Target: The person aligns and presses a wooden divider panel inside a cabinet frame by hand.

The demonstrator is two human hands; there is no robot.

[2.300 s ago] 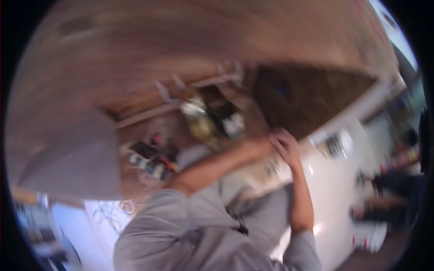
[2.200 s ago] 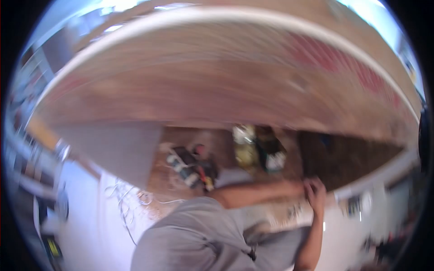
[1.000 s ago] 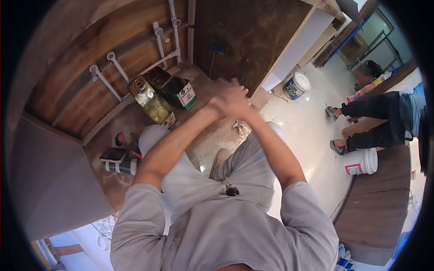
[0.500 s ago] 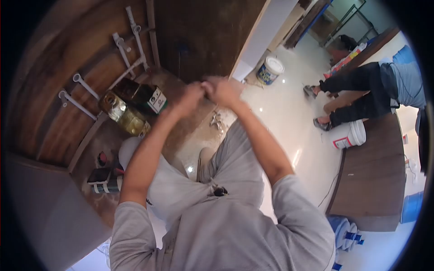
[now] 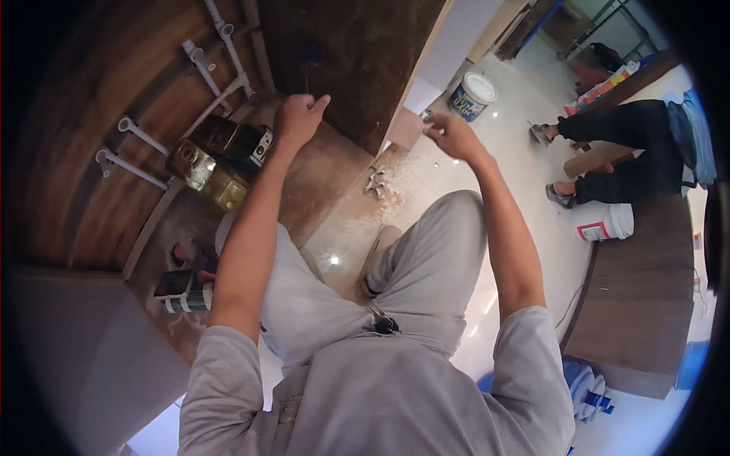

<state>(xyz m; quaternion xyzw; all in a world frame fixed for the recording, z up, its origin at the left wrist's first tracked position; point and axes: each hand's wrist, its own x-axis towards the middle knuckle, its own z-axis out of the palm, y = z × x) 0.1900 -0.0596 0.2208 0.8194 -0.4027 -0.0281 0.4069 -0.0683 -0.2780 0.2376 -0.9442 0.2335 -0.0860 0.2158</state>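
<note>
My left hand (image 5: 299,125) is raised in front of the dark brown panel (image 5: 342,57), fingers curled and thumb sticking out. Whatever it may hold is hidden. Off to the right, my right hand (image 5: 456,139) pinches something small that I cannot make out, above the tiled floor. A flat pinkish-brown piece (image 5: 405,129) shows beside its fingertips, at the panel's lower edge; I cannot tell whether they touch. Crumpled whitish scraps (image 5: 376,183) lie on the floor below, between my hands.
Metal cans (image 5: 199,169) stand at left beside white pipes (image 5: 144,142). A paint bucket (image 5: 473,97) stands ahead. At right are another person's legs (image 5: 620,129), a white bucket (image 5: 608,223) and a brown board (image 5: 635,296). Water bottles (image 5: 585,391) are at lower right.
My hands were together in front of me and have moved apart, the left one up and leftward, the right one to the right. The view has shifted slightly.
</note>
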